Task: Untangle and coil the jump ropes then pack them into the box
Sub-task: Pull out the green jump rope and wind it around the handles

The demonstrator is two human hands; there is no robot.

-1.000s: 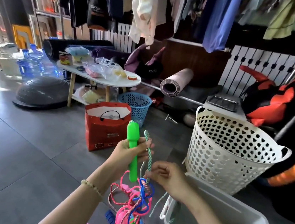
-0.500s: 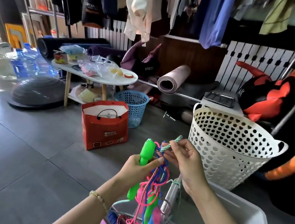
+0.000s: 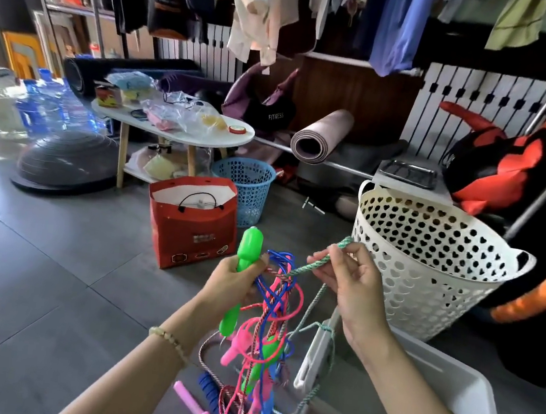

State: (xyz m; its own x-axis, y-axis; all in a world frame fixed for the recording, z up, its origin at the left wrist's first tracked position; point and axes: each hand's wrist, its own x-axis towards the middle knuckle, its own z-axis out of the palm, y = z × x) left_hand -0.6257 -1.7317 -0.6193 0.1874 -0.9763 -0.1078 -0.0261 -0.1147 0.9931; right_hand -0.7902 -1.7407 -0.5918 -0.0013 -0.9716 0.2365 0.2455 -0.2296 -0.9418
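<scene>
A tangle of jump ropes in pink, blue and braided cord hangs in front of me, with pink, blue and green handles dangling lower down. My left hand grips a bright green handle upright, along with some of the cords. My right hand pinches a teal braided rope and holds it stretched up and to the right, out of the knot. A white plastic box stands open at the lower right, under my right forearm.
A white perforated laundry basket stands just beyond the box. A red paper bag and a blue basket sit on the grey tile floor ahead, near a low white table. Clothes hang along the back.
Both hands have risen with the tangle. My right hand has drawn the teal rope further out to the right, and the green handle stands more upright.
</scene>
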